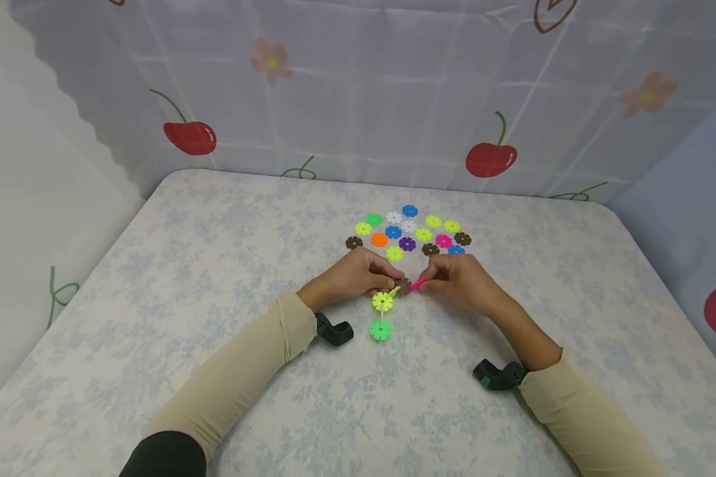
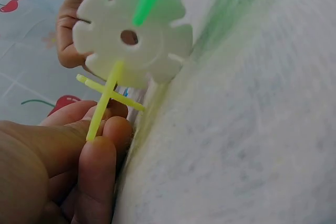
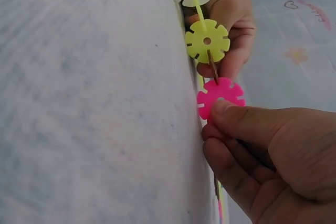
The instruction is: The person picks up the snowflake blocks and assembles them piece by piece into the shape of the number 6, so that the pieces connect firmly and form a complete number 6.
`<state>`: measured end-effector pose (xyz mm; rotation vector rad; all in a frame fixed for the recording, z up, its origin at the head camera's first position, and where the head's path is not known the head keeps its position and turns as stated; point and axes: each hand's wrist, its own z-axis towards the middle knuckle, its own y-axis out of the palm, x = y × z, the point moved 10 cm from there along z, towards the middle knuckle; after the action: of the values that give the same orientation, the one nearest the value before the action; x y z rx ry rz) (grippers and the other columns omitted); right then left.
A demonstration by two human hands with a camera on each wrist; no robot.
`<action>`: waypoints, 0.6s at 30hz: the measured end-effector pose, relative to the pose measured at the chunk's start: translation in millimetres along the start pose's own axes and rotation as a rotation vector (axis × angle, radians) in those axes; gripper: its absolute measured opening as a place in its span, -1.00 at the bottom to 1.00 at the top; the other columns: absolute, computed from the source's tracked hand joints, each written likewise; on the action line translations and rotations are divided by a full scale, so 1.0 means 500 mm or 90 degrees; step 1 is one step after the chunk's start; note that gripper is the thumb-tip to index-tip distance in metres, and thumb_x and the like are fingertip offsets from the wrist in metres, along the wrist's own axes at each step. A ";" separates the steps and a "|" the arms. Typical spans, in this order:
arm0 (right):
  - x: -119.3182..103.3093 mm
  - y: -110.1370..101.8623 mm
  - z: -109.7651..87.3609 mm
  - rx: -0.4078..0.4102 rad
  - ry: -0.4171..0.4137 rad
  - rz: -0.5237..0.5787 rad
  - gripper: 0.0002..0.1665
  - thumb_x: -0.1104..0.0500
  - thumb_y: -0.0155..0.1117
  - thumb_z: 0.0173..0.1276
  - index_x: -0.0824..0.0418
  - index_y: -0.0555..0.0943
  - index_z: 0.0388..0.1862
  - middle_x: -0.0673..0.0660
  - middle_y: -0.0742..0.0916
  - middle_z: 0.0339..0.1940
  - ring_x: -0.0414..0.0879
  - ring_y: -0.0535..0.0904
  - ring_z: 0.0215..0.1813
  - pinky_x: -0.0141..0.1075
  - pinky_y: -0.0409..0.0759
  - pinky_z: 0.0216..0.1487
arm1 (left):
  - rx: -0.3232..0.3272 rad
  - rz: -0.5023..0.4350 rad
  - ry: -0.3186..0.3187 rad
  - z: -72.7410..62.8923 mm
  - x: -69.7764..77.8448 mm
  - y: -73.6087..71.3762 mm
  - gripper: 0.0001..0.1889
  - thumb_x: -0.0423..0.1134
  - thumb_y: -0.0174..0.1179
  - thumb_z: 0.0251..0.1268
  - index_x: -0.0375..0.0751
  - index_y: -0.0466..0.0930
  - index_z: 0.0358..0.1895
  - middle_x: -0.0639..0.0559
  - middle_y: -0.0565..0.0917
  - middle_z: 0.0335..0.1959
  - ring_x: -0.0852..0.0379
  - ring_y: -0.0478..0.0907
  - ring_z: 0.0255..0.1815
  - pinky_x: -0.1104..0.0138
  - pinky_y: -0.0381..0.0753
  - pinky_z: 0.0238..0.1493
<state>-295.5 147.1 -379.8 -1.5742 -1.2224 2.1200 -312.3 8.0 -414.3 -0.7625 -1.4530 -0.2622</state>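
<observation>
A chain of notched plastic discs hangs between the hands. In the head view it runs from a green disc (image 1: 380, 330) up past a yellow disc (image 1: 382, 302) to a brown disc (image 1: 404, 286). My left hand (image 1: 360, 271) pinches the chain near its brown end; its fingertips partly cover that disc. Between thumb and fingers, my right hand (image 1: 462, 281) holds a pink disc (image 3: 220, 98), whose edge meets the brown one. A white disc (image 2: 131, 35) shows large in the left wrist view, linking green and yellow pieces.
Beyond the hands, several loose discs lie flat on the patterned tablecloth (image 1: 262, 238), among them an orange disc (image 1: 379, 240) and a purple disc (image 1: 407, 244). A cherry-print curtain (image 1: 358, 99) hangs behind the table. Black wrist devices (image 1: 336, 330) sit by both cuffs.
</observation>
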 end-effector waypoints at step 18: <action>-0.025 0.006 -0.003 -0.009 -0.036 -0.017 -0.87 0.37 0.53 0.21 0.20 0.73 -0.43 -0.09 0.72 -0.50 -0.09 0.56 -0.39 -0.31 0.51 -0.44 | 0.001 -0.004 -0.023 0.000 -0.004 -0.001 -0.82 -0.44 0.28 0.39 -0.33 0.77 -0.02 0.00 0.77 -0.27 0.21 0.59 -0.39 0.43 0.55 -0.35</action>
<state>-288.6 138.1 -373.6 -1.5059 -1.2707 2.1575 -313.0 7.1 -416.2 -0.7649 -1.4902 -0.2527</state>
